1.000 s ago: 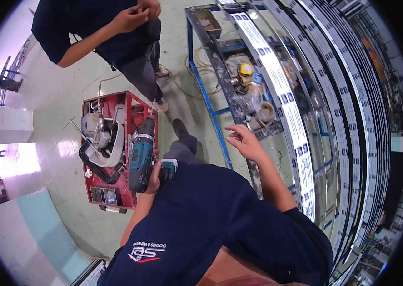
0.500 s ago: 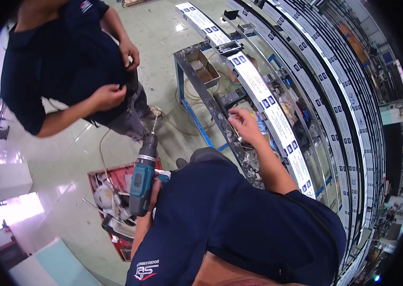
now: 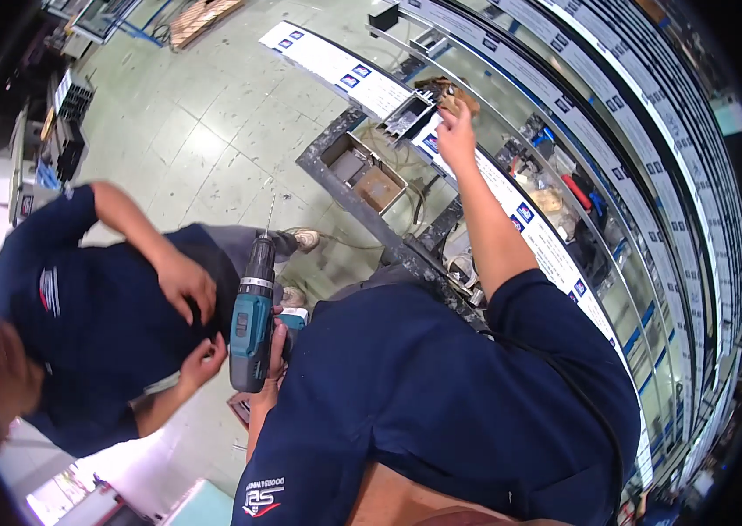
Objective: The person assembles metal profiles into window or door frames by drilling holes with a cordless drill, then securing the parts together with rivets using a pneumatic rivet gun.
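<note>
Nearest is the person's dark navy shirt [image 3: 467, 377]. Just ahead of it, the left hand [image 3: 276, 351] is closed around the handle of a teal-and-black cordless drill [image 3: 252, 329], which is held in the air off the left edge of the worktop [image 3: 349, 197], its long bit pointing away from the body. To the left, a co-worker [image 3: 117, 324] in a similar dark shirt stands with both forearms bent in front of the waist. On the worktop, a grey box [image 3: 377, 186] with a brown inside sits just in from the far left corner. A white-filmed bar [image 3: 327, 60] runs lengthwise to the right of the box and extends past the worktop's far edge. The right hand [image 3: 456, 136] is stretched out over this bar, fingers partly bent, at a crumpled brown thing [image 3: 465, 96]; whether it grips or only touches this cannot be told. Just left of those fingers, a dark hollow profile piece [image 3: 409, 116] lies across the bar. Beyond, more long filmed bars [image 3: 651, 175] curve along the right side. Farthest off, a wooden pallet [image 3: 204, 19] lies on the pale tiled floor [image 3: 204, 114].
</note>
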Demonstrator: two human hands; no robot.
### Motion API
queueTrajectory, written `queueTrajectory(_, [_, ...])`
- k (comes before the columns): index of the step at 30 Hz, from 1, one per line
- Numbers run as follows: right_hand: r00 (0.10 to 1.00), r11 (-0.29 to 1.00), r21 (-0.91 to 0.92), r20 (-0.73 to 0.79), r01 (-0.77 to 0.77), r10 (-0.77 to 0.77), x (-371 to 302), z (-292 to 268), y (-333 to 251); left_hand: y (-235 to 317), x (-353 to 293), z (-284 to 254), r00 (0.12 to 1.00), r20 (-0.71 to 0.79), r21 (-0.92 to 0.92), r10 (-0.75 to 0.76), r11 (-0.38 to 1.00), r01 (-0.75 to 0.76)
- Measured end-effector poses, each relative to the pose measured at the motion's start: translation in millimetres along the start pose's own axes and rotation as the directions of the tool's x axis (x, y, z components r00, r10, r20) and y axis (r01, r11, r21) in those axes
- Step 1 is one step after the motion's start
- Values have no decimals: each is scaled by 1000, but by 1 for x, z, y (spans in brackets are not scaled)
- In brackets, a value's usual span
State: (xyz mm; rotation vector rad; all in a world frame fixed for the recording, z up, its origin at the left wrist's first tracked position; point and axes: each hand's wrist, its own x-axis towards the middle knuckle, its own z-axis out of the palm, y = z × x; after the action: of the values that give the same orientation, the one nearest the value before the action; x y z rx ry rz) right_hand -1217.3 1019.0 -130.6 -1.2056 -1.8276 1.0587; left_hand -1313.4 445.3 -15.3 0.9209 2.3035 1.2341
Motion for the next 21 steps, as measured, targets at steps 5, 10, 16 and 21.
queueTrajectory(5, [995, 987, -130, 48, 94, -88, 0, 12, 2, -1, 78, -5, 991, 99, 84, 89, 992, -98])
queueTrajectory(10, [1000, 998, -54, 27, 17, -15, 6, 16, -1, 27, 169, -2, 966, 144, 113, 216, 966, -233])
queueTrajectory(16, [993, 991, -89, -74, -102, 96, 8, 19, -25, 120, 336, 30, 905, 391, -194, 170, 976, -99])
queueTrajectory(21, [960, 937, -258, -210, -237, 185, 17, 44, -48, 149, 435, 36, 743, 633, -199, 217, 973, -115])
